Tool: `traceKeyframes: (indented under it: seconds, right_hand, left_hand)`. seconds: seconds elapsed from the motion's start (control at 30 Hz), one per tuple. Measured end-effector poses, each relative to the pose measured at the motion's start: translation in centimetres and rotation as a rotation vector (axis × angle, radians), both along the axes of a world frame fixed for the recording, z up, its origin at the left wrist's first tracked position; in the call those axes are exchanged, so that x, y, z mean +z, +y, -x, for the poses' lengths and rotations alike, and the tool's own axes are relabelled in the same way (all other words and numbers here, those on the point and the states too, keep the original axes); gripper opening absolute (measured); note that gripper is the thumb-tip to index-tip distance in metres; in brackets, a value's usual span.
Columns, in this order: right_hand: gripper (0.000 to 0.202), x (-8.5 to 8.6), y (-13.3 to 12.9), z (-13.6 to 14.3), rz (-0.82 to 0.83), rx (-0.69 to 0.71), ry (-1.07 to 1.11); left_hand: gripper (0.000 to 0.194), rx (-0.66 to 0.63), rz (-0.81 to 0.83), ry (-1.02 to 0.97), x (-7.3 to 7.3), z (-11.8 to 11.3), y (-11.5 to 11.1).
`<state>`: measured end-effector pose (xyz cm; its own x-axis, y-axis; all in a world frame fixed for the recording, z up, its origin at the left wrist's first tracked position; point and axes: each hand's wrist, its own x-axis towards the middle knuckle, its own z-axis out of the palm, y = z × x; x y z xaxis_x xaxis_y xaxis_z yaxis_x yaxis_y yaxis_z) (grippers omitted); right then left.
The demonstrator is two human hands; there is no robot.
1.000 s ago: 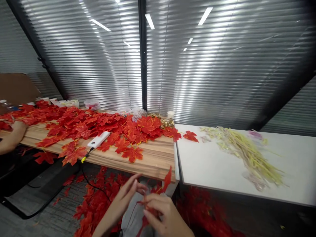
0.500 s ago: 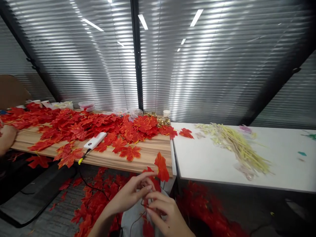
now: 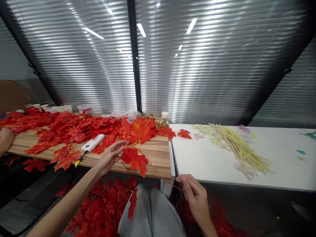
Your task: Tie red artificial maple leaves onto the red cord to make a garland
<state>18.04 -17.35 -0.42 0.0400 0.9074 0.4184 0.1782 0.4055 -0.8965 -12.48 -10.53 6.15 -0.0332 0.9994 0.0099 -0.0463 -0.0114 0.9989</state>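
Observation:
A thin reddish-brown cord [image 3: 158, 171] stretches between my two hands over the front edge of the wooden table. My left hand [image 3: 112, 157] is closed on its left part, fingers pinched together near the leaf pile. A red maple leaf [image 3: 135, 160] hangs from the cord beside that hand. My right hand [image 3: 194, 192] pinches the cord's other end, in front of the white table. Another narrow red leaf [image 3: 132, 204] hangs lower, over my left thigh.
Red artificial leaves [image 3: 81, 128] cover much of the wooden table [image 3: 160, 151], around a white power bank [image 3: 93, 143] with a cable. Yellow stems [image 3: 237, 144] lie on the white table [image 3: 197, 161]. More leaves [image 3: 98, 210] are heaped below. Another person's hand [image 3: 5, 140] is at far left.
My hands have moved apart, the left one up and left to the table, the right one to the right. The cord between them is now stretched out.

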Motion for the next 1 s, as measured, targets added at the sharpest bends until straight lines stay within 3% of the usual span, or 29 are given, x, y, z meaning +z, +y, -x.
traceKeyframes:
  seconds: [0.17,0.27,0.37,0.6,0.73,0.83,1.0]
  right_hand:
    - [0.04,-2.9,1.5,1.7,0.164,0.063,-0.022]
    - [0.041,-3.8,1.8,2.0,0.229,0.145,-0.031]
    - [0.036,-3.5,1.8,1.4,0.192,0.152,-0.038]
    - [0.028,-2.2,0.8,-0.2,0.152,0.189,-0.011]
    - [0.03,-3.2,0.8,-0.5,0.164,0.187,-0.017]
    - [0.029,-4.4,0.9,-0.6,0.201,0.155,0.032]
    - [0.03,-5.6,1.1,0.5,0.245,0.207,0.107]
  left_hand:
    - [0.047,-0.097,0.143,0.037,-3.5,-1.4,-0.5]
    - [0.048,-0.097,0.139,0.112,-4.1,-1.3,-0.1]
    - [0.047,-0.068,0.099,0.141,-3.9,-0.3,1.2]
    - [0.047,-0.103,0.025,0.364,-1.8,0.0,3.5]
    - [0.041,-0.22,-0.053,0.542,0.6,-0.8,4.3]
    - [0.037,-0.217,-0.079,0.665,2.3,-0.7,5.1]
    - [0.034,-0.215,-0.132,0.654,3.9,-1.0,7.4]
